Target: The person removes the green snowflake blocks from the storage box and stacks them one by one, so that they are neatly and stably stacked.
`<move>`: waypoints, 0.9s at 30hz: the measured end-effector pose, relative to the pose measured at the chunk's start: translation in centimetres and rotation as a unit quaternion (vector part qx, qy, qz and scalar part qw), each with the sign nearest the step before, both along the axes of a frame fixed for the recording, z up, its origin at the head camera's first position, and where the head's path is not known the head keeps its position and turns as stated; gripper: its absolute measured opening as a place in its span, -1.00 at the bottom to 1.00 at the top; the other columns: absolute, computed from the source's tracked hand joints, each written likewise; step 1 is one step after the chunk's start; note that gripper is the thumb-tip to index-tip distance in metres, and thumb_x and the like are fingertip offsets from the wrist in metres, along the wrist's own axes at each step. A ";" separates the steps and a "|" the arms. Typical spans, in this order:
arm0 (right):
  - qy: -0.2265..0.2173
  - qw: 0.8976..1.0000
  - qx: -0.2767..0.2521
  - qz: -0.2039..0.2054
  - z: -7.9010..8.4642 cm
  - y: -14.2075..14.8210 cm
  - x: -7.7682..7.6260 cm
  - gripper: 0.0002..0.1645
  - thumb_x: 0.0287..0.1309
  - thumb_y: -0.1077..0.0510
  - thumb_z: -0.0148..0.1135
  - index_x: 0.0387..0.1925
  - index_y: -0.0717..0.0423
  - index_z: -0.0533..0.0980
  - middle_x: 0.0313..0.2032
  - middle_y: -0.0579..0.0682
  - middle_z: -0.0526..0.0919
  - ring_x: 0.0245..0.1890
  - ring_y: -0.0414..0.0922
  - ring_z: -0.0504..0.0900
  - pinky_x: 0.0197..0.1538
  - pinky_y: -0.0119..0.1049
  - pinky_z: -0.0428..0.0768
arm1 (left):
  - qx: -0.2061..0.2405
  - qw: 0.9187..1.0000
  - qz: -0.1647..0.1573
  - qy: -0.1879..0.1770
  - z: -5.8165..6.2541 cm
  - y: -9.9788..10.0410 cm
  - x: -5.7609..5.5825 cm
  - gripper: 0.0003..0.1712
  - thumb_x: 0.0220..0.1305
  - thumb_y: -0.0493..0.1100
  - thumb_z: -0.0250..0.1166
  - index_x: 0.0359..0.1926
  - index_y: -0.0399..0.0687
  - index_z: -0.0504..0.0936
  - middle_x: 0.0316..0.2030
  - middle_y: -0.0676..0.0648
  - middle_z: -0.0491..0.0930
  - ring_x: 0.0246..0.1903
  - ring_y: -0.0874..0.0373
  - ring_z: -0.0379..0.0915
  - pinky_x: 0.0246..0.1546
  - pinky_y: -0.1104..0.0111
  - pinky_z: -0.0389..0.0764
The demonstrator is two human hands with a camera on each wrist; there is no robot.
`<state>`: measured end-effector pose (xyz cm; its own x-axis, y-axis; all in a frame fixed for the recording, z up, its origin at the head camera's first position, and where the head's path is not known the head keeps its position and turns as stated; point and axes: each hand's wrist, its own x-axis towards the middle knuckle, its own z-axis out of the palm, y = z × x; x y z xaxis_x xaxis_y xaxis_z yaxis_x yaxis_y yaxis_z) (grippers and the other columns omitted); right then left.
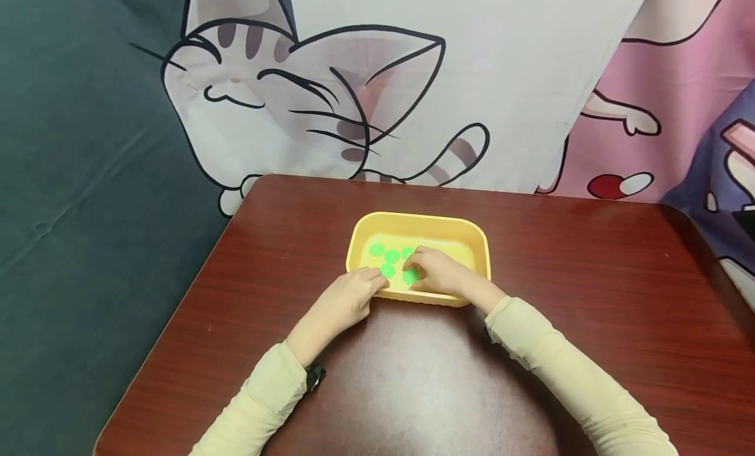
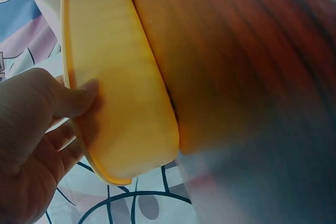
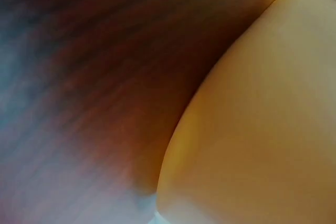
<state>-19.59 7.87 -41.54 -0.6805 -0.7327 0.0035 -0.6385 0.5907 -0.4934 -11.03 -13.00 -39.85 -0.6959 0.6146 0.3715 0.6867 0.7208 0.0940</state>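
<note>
A yellow plastic tub (image 1: 416,221) stands on the table with several flat green flower-shaped pieces (image 1: 387,270) on its floor. My left hand (image 1: 351,296) grips the tub's near left rim. In the left wrist view the thumb of the left hand (image 2: 37,129) presses the outer wall while the fingers go over the rim to the inside. Reaching over the near right rim, my right hand (image 1: 441,272) has its thumb and fingers curled round one green piece (image 1: 411,276). Only the tub's outer wall (image 3: 262,119) fills the right wrist view; the right hand is hidden there.
The dark red wooden table (image 1: 283,227) runs out on both sides of the tub and in front of it. Behind its far edge hangs a cloth (image 1: 507,69) printed with a cartoon cat. A black strap (image 1: 315,376) shows at the left wrist.
</note>
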 end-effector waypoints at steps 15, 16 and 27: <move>0.003 0.999 0.028 -0.018 0.4 -0.7 0.0 -0.66 -0.12 0.10 0.44 -0.24 0.10 0.59 -0.33 -0.09 0.55 -0.33 -0.19 0.48 -0.18 -0.30 0.48 | -0.009 1.000 0.005 0.002 0.0 -0.2 0.3 -0.62 -0.19 -0.56 0.21 -0.34 -0.11 0.67 -0.50 0.04 0.45 -0.47 0.17 0.42 -0.45 0.42 0.49; 0.007 1.000 0.023 -0.011 0.4 -0.7 0.1 -0.66 -0.12 0.11 0.44 -0.24 0.11 0.59 -0.33 -0.08 0.56 -0.34 -0.19 0.48 -0.18 -0.30 0.48 | -0.008 1.000 0.006 0.003 0.0 -0.2 0.3 -0.61 -0.20 -0.56 0.21 -0.34 -0.10 0.67 -0.50 0.04 0.44 -0.47 0.17 0.42 -0.46 0.42 0.48; 0.050 0.999 -0.002 0.000 0.1 0.1 -0.1 -0.57 -0.14 0.13 0.39 -0.14 0.16 0.60 -0.26 -0.05 0.60 -0.36 -0.19 0.48 -0.21 -0.30 0.49 | -0.006 1.000 0.006 -0.001 0.1 0.2 0.1 -0.61 -0.21 -0.54 0.17 -0.35 -0.09 0.68 -0.50 0.03 0.45 -0.45 0.11 0.45 -0.45 0.37 0.49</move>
<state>-19.66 7.94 -41.42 -0.6761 -0.7331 0.0739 -0.6848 0.5883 -0.4301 -10.89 -12.84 -39.79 -0.7044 0.6099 0.3630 0.6773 0.7306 0.0869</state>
